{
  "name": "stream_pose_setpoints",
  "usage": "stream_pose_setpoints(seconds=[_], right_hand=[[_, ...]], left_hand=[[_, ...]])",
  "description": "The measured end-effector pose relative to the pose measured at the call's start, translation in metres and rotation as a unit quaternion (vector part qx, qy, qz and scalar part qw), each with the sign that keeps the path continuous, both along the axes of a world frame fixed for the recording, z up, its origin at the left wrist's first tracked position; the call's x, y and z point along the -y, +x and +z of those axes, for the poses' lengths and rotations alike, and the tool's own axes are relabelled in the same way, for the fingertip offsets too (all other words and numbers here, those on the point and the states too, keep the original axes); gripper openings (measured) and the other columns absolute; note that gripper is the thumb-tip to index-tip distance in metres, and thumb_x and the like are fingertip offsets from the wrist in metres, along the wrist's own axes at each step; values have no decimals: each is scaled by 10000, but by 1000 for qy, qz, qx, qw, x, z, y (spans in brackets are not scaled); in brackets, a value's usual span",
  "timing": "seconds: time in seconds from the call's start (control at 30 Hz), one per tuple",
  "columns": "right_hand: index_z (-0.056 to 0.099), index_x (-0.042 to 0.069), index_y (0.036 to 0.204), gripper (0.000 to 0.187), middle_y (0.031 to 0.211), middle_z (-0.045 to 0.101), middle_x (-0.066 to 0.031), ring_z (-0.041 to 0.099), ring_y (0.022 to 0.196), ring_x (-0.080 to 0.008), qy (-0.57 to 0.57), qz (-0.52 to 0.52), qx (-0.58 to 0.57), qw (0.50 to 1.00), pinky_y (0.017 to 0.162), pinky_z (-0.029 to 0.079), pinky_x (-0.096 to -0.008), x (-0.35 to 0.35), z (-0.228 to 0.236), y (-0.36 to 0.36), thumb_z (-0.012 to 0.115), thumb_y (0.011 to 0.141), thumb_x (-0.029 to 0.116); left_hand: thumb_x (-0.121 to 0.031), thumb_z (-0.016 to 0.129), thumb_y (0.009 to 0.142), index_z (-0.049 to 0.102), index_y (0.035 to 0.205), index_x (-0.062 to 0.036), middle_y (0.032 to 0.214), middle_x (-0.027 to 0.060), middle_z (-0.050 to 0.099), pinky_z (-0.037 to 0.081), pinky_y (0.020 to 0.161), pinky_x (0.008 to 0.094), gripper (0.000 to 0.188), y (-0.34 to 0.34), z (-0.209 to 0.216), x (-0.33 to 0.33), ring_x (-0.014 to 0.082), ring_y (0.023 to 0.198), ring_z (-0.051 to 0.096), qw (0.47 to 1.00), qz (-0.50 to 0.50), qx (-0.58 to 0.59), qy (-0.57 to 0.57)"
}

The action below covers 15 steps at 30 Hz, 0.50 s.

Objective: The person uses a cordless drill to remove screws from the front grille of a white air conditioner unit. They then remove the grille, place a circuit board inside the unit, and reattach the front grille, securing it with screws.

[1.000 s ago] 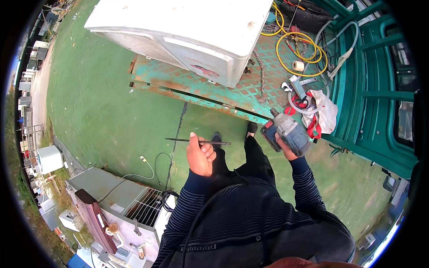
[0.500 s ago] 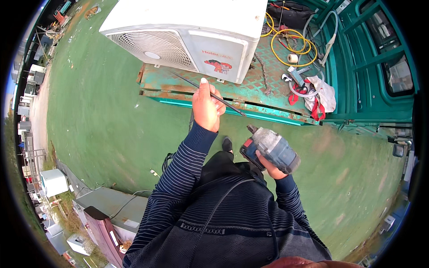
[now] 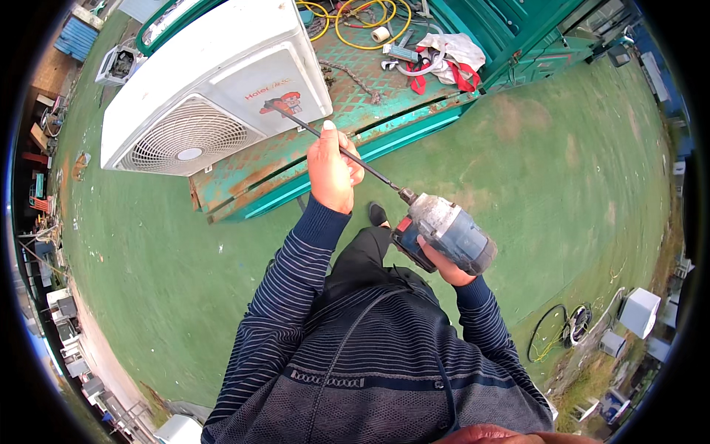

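My left hand (image 3: 332, 174) is closed round a long dark driver bit (image 3: 379, 175), which slants from upper left to lower right. In my right hand (image 3: 446, 263) is a worn blue and grey cordless impact driver (image 3: 452, 231), its nose pointing up and left. The bit's lower end meets the driver's chuck; how deep it sits inside I cannot tell. Beyond the bit's upper end stands a white air conditioner outdoor unit (image 3: 222, 80) with a round fan grille, on the rusty green truck bed (image 3: 275, 154).
On the bed lie a yellow hose (image 3: 358, 46), a tape roll (image 3: 380, 34), a brown rope (image 3: 362, 83) and a red and white cloth (image 3: 460, 59). The bed's edge (image 3: 403, 137) runs across in front of me. Black cables (image 3: 580, 323) lie at the right on the green ground.
The bit's lower end and the driver's chuck, apart before, now meet. My view has turned right, so the outdoor unit and truck bed appear farther left and tilted.
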State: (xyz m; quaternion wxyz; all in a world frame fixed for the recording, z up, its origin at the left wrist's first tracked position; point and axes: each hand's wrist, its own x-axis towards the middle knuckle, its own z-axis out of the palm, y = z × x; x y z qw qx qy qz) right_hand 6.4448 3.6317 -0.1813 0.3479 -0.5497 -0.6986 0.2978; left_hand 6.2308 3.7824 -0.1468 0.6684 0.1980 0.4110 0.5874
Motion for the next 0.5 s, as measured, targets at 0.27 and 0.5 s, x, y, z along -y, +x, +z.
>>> stream_pose_setpoints(seconds=[0.27, 0.5], right_hand=[[641, 64, 1201, 395, 1132, 681, -74, 639, 1029, -205, -40, -4, -49, 998, 917, 493, -346, 76, 11, -44, 758, 831, 138], [642, 61, 1199, 382, 1128, 684, -71, 642, 1017, -190, 3, -60, -58, 997, 903, 498, -341, 88, 28, -113, 750, 839, 131]], left_hand=[[-402, 454, 1030, 406, 787, -119, 577, -8, 355, 206, 368, 238, 376, -28, 6, 53, 74, 433, 291, 995, -62, -76, 33], [-396, 443, 1030, 403, 781, -120, 580, 1, 374, 202, 363, 250, 374, -67, 11, 67, 81, 420, 287, 996, -72, -56, 9]])
